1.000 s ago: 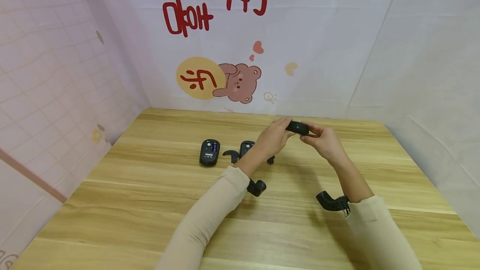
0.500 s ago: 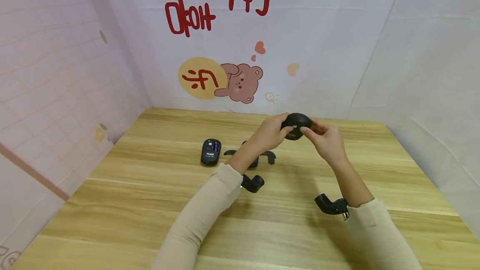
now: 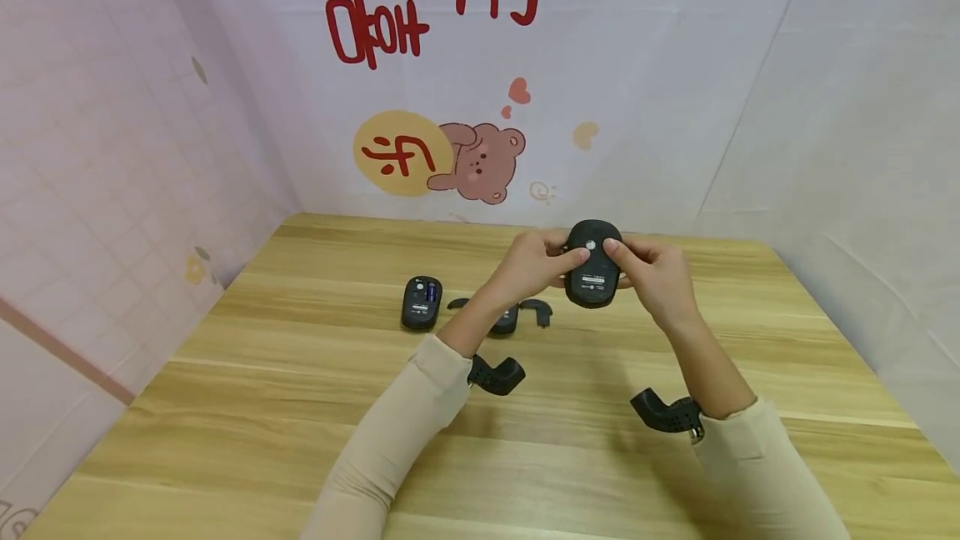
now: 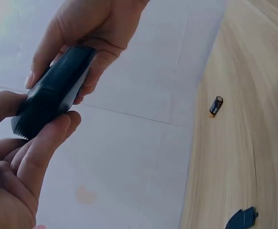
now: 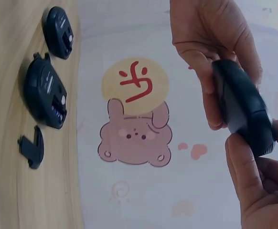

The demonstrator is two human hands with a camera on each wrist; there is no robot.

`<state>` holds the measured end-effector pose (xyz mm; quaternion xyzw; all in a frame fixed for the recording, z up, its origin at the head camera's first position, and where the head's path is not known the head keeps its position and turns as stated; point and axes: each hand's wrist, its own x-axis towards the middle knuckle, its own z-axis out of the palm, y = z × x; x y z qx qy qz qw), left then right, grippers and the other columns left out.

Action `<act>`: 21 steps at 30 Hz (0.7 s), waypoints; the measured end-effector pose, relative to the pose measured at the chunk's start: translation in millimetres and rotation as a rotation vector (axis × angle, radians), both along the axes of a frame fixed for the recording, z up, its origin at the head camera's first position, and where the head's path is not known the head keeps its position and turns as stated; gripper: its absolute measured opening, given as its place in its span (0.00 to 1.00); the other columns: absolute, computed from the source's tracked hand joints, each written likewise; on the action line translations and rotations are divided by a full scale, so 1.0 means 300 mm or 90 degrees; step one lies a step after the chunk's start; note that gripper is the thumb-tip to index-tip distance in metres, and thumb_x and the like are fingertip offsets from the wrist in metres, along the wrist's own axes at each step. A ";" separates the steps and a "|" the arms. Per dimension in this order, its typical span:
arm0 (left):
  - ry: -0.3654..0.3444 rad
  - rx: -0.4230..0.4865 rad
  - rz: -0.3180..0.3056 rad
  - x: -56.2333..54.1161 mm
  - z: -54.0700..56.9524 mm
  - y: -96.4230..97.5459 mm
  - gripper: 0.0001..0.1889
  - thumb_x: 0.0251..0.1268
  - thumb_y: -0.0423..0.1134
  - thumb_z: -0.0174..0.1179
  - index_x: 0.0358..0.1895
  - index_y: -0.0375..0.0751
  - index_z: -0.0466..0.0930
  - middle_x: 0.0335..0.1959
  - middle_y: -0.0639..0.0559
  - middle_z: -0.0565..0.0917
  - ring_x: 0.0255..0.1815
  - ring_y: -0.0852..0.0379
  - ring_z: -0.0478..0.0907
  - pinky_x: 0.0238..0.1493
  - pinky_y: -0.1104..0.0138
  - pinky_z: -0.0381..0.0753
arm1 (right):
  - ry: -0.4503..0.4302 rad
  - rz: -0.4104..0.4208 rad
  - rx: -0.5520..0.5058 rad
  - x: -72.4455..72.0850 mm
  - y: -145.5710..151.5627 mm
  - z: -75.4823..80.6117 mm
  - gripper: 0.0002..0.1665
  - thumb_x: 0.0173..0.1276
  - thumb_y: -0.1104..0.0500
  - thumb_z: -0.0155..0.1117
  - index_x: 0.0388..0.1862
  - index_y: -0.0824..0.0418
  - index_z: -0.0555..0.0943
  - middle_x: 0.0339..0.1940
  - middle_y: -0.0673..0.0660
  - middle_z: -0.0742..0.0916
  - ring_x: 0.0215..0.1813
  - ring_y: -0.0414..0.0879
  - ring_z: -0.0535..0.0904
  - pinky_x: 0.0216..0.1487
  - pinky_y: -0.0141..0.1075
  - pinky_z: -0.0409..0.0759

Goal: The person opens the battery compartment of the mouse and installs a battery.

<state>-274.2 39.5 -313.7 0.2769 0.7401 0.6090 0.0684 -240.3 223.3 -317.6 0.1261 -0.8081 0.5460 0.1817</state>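
A black computer mouse [image 3: 592, 275] is held up above the far part of the table, its underside with label and round white spot turned toward the head view. My left hand [image 3: 525, 272] grips its left side, thumb on the underside. From the right, my right hand [image 3: 663, 283] pinches it with the thumb pressed near the white spot. Both wrist views show the mouse edge-on between the fingers. On the table lie another upturned mouse [image 3: 422, 305] with its battery bay uncovered and a blue battery inside, and a second one [image 3: 506, 322], partly hidden behind my left forearm.
Two curved black battery covers [image 3: 538, 311] lie beside the second mouse, the left one [image 3: 459, 303] partly behind my arm. A loose battery [image 4: 216, 106] rests on the wooden table [image 3: 570, 457] in the left wrist view. A printed cloth wall [image 3: 645, 90] stands behind.
The held mouse has tilted from edge-on to showing its whole underside, and both thumbs have come onto that face. My left forearm has shifted slightly left. The things on the table stay put.
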 end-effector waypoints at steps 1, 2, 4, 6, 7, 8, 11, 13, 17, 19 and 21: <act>-0.007 0.005 0.003 0.002 0.003 0.000 0.19 0.64 0.38 0.59 0.57 0.36 0.76 0.41 0.45 0.83 0.33 0.60 0.83 0.32 0.67 0.84 | -0.011 0.004 -0.006 0.002 -0.001 0.005 0.24 0.67 0.52 0.60 0.49 0.72 0.80 0.34 0.47 0.85 0.32 0.38 0.82 0.30 0.31 0.83; -0.014 0.007 0.006 0.005 0.007 -0.001 0.19 0.64 0.38 0.59 0.57 0.36 0.76 0.41 0.44 0.84 0.33 0.59 0.83 0.32 0.66 0.84 | -0.024 0.005 -0.011 0.004 -0.001 0.009 0.25 0.67 0.51 0.60 0.49 0.72 0.80 0.33 0.46 0.85 0.32 0.38 0.82 0.30 0.31 0.83; -0.033 0.008 0.012 0.010 0.014 -0.004 0.19 0.63 0.38 0.59 0.56 0.34 0.76 0.40 0.43 0.84 0.32 0.57 0.83 0.31 0.66 0.84 | -0.052 0.010 -0.018 0.005 -0.003 0.015 0.27 0.66 0.49 0.60 0.49 0.74 0.79 0.31 0.46 0.85 0.30 0.39 0.81 0.30 0.31 0.83; -0.056 0.006 0.018 0.017 0.022 -0.007 0.19 0.63 0.38 0.59 0.55 0.33 0.77 0.39 0.43 0.84 0.31 0.56 0.83 0.30 0.65 0.84 | -0.080 0.018 -0.028 0.005 -0.005 0.020 0.29 0.66 0.49 0.60 0.49 0.76 0.79 0.30 0.46 0.85 0.28 0.40 0.81 0.31 0.31 0.83; -0.071 0.005 0.022 0.021 0.025 -0.008 0.19 0.63 0.39 0.60 0.54 0.32 0.77 0.38 0.44 0.84 0.31 0.56 0.83 0.30 0.65 0.84 | -0.092 0.024 -0.032 0.006 -0.006 0.022 0.29 0.66 0.49 0.60 0.48 0.76 0.78 0.29 0.47 0.85 0.28 0.40 0.81 0.30 0.32 0.83; -0.082 0.001 0.027 0.025 0.029 -0.009 0.18 0.63 0.39 0.60 0.53 0.32 0.78 0.37 0.44 0.84 0.31 0.56 0.83 0.30 0.65 0.84 | -0.101 0.030 -0.033 0.007 -0.007 0.024 0.29 0.66 0.49 0.60 0.48 0.77 0.78 0.29 0.47 0.85 0.27 0.40 0.81 0.30 0.32 0.83; -0.112 -0.010 0.041 0.036 0.037 -0.012 0.18 0.62 0.40 0.60 0.51 0.32 0.79 0.36 0.45 0.84 0.30 0.56 0.83 0.30 0.65 0.84 | -0.124 0.046 -0.035 0.007 -0.009 0.027 0.28 0.67 0.50 0.59 0.48 0.78 0.78 0.28 0.48 0.85 0.26 0.40 0.81 0.30 0.33 0.83; -0.121 -0.017 0.050 0.042 0.038 -0.013 0.17 0.62 0.40 0.61 0.51 0.32 0.79 0.36 0.44 0.84 0.30 0.55 0.83 0.30 0.64 0.84 | -0.138 0.051 -0.029 0.008 -0.012 0.027 0.28 0.67 0.51 0.59 0.48 0.77 0.78 0.28 0.50 0.85 0.27 0.40 0.81 0.30 0.33 0.83; -0.112 -0.029 0.060 0.046 0.029 -0.017 0.17 0.62 0.39 0.60 0.50 0.33 0.80 0.35 0.43 0.84 0.30 0.55 0.84 0.31 0.62 0.84 | -0.163 0.053 -0.003 0.009 -0.018 0.023 0.29 0.68 0.50 0.58 0.54 0.74 0.76 0.38 0.60 0.85 0.32 0.39 0.81 0.33 0.33 0.83; -0.107 -0.033 0.061 0.044 0.018 -0.016 0.16 0.63 0.39 0.60 0.50 0.33 0.80 0.35 0.43 0.84 0.30 0.55 0.84 0.31 0.62 0.84 | -0.176 0.057 0.006 0.007 -0.019 0.019 0.30 0.68 0.49 0.57 0.57 0.72 0.74 0.45 0.65 0.83 0.35 0.38 0.81 0.35 0.34 0.83; -0.108 -0.036 0.062 0.042 0.007 -0.015 0.15 0.63 0.38 0.60 0.49 0.33 0.81 0.35 0.44 0.84 0.30 0.55 0.84 0.30 0.62 0.84 | -0.187 0.063 0.013 0.006 -0.018 0.014 0.31 0.69 0.49 0.56 0.61 0.70 0.72 0.51 0.67 0.80 0.38 0.38 0.80 0.36 0.34 0.83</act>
